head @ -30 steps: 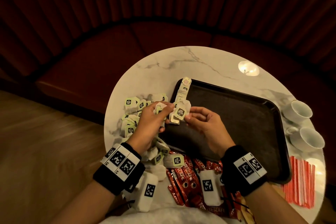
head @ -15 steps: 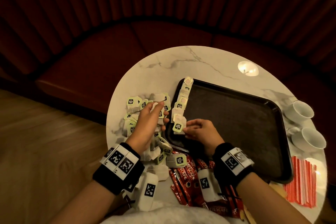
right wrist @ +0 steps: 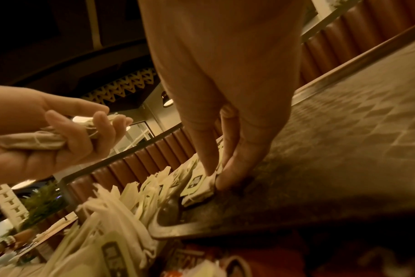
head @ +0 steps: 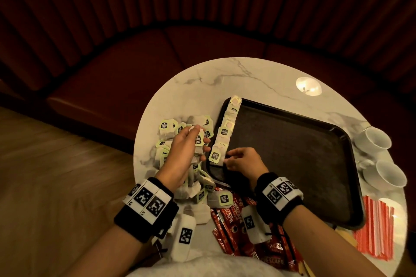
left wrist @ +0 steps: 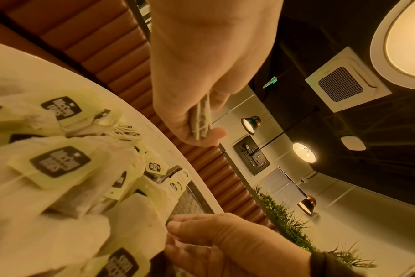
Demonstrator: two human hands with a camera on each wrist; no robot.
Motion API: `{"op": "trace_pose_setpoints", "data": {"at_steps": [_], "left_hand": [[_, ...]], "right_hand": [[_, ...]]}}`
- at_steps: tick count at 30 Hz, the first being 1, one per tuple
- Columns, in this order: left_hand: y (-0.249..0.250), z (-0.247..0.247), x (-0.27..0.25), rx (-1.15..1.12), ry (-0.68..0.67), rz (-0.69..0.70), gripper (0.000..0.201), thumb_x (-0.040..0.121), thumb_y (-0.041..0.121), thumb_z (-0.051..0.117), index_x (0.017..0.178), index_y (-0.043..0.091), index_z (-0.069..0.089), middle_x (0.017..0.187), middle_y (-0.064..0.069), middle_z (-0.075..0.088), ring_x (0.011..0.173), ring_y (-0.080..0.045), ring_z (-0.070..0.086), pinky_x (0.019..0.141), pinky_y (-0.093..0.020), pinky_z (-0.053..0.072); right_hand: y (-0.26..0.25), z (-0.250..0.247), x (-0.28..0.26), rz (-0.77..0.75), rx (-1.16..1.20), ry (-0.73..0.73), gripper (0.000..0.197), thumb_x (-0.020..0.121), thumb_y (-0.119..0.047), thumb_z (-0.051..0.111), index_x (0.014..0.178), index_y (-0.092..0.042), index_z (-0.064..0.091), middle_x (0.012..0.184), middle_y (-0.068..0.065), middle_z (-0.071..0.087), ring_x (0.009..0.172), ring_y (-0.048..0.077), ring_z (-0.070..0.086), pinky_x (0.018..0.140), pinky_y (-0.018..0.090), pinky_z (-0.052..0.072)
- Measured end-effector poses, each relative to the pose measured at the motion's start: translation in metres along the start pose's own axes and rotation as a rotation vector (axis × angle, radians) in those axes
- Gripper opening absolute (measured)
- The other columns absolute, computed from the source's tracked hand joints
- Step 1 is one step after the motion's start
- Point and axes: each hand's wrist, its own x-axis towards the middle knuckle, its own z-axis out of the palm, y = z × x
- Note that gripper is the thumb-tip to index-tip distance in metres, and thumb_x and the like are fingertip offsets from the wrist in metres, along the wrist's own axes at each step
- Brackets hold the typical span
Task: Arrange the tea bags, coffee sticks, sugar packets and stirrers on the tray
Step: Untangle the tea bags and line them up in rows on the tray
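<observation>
**Tea bags lined along the tray's left rim**

Tea bags [head: 225,129] lie in an overlapping row whose long axis runs near to far along the left edge of the dark tray [head: 292,153], the farthest bag at the far left corner. The right hand [head: 243,161] sits at the row's near end, thumb and fingertips pinching the nearest tea bag [head: 215,156] down onto the tray floor; its green tag faces up. Just left of the row, the left hand [head: 186,153] hovers over the loose heap of tea bags [head: 171,141] on the marble table [head: 202,83], fingers curled round a small bunch of bags [right wrist: 36,140], perhaps two or three, though the wrist views are too blurred to count. Red coffee sticks [head: 227,216] lie near the person, between the wrists. Red-striped packets [head: 374,227] sit at the near right, beside two white cups [head: 380,155].
</observation>
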Motion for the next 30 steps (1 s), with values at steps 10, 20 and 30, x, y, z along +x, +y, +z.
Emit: {"op": "trace_pose_setpoints", "data": {"at_steps": [10, 20, 30], "left_hand": [[0.007, 0.013, -0.004, -0.045, -0.065, 0.030, 0.032, 0.106, 0.026, 0.036, 0.119, 0.013, 0.062, 0.103, -0.004, 0.074, 0.080, -0.013, 0.070, 0.048, -0.019, 0.047], [0.015, 0.021, -0.017, 0.062, -0.184, 0.065, 0.029, 0.103, 0.041, 0.040, 0.110, 0.032, 0.067, 0.099, 0.018, 0.074, 0.092, -0.005, 0.066, 0.071, -0.026, 0.047], [0.012, 0.015, -0.007, 0.063, -0.060, 0.179, 0.009, 0.092, 0.016, 0.066, 0.099, 0.019, 0.068, 0.080, 0.016, 0.072, 0.062, 0.008, 0.060, 0.043, -0.014, 0.037]], "right_hand": [[-0.044, -0.008, -0.060, -0.348, 0.206, -0.101, 0.014, 0.096, -0.023, 0.061, 0.098, -0.015, 0.072, 0.086, 0.007, 0.072, 0.075, 0.010, 0.065, 0.070, 0.022, 0.055], [-0.055, -0.007, -0.076, -0.423, 0.361, -0.124, 0.019, 0.088, -0.007, 0.069, 0.106, -0.011, 0.065, 0.095, 0.011, 0.072, 0.082, 0.014, 0.070, 0.075, 0.028, 0.057], [-0.046, -0.022, -0.072, -0.438, 0.314, -0.060, 0.015, 0.089, -0.014, 0.069, 0.101, -0.006, 0.073, 0.094, 0.007, 0.075, 0.083, 0.010, 0.068, 0.070, 0.017, 0.052]]}}
